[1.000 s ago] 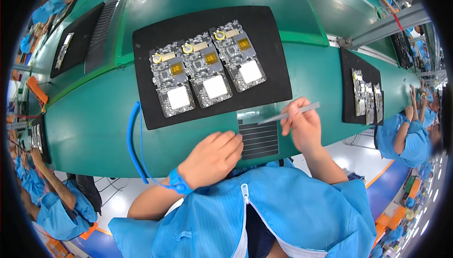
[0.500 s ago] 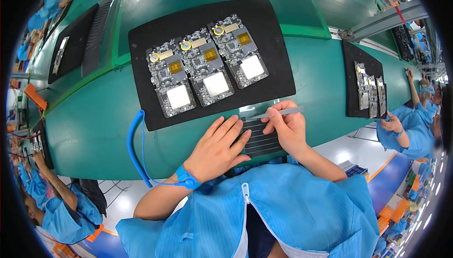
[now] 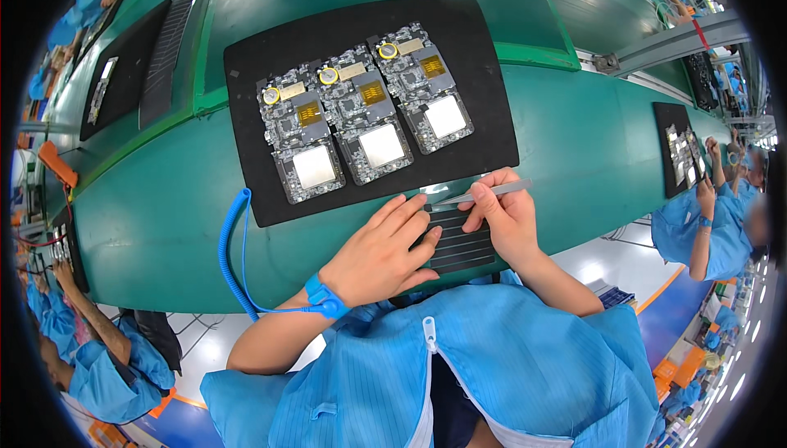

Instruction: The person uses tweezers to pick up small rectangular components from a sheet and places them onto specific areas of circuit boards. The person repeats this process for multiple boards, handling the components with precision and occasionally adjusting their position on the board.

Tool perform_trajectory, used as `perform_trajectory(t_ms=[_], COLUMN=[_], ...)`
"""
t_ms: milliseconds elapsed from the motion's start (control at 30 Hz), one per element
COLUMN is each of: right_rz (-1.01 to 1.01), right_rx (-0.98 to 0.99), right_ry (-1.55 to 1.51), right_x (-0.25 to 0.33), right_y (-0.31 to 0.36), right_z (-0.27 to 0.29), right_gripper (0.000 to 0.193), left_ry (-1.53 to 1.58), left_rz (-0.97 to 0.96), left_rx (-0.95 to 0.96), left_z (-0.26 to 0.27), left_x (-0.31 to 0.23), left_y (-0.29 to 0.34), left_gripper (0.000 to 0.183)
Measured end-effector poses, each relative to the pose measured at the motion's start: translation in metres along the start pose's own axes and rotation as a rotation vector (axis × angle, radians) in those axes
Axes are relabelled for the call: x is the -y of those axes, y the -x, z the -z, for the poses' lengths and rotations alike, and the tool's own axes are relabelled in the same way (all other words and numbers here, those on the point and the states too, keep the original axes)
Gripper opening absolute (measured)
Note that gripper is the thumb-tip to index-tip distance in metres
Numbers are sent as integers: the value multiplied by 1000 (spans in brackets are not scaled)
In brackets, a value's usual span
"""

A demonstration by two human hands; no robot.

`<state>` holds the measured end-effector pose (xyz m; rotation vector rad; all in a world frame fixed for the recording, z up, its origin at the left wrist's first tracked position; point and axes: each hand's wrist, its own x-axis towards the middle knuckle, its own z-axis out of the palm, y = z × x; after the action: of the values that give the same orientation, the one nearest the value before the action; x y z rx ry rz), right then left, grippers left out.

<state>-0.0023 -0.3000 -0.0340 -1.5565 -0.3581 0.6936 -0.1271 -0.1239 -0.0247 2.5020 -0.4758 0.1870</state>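
Apart from the spread left hand (image 3: 379,253), the right hand (image 3: 510,217) pinches tweezers (image 3: 518,186), probably picking at the sheet (image 3: 461,249) between, and gentle lifting seems needed next.

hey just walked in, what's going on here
A person at a green bench has tweezers in the grip of the right hand, tips near the top of a black-striped sheet. The left hand is at the sheet's left edge. Beyond, three circuit boards lie on a black mat. Whether the tips pinch anything is too small to tell.
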Motion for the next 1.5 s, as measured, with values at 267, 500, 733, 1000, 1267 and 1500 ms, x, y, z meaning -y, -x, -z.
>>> perform_trajectory(t_ms=[267,500,733,1000,1267,1500], right_rz=[-24,-55,-144,-140,-206,-208], right_rx=[-1,52,154,212,224,67], right_ry=[-35,10,20,2,-271,-649], right_x=[1,6,13,9,12,4], right_y=[-3,-7,-22,-26,-17,1], right_z=[1,2,12,18,28,19], right_gripper=[22,22,21,20,18,20], left_ry=[2,-2,-3,-6,-2,0], left_rz=[3,8,12,15,21,25], left_rx=[-4,-11,-16,-22,-30,-30], left_z=[-2,-3,-4,-4,-5,-5], left_x=[1,2,2,3,2,3], left_y=[2,4,4,4,5,5], left_gripper=[53,52,52,52,52,52])
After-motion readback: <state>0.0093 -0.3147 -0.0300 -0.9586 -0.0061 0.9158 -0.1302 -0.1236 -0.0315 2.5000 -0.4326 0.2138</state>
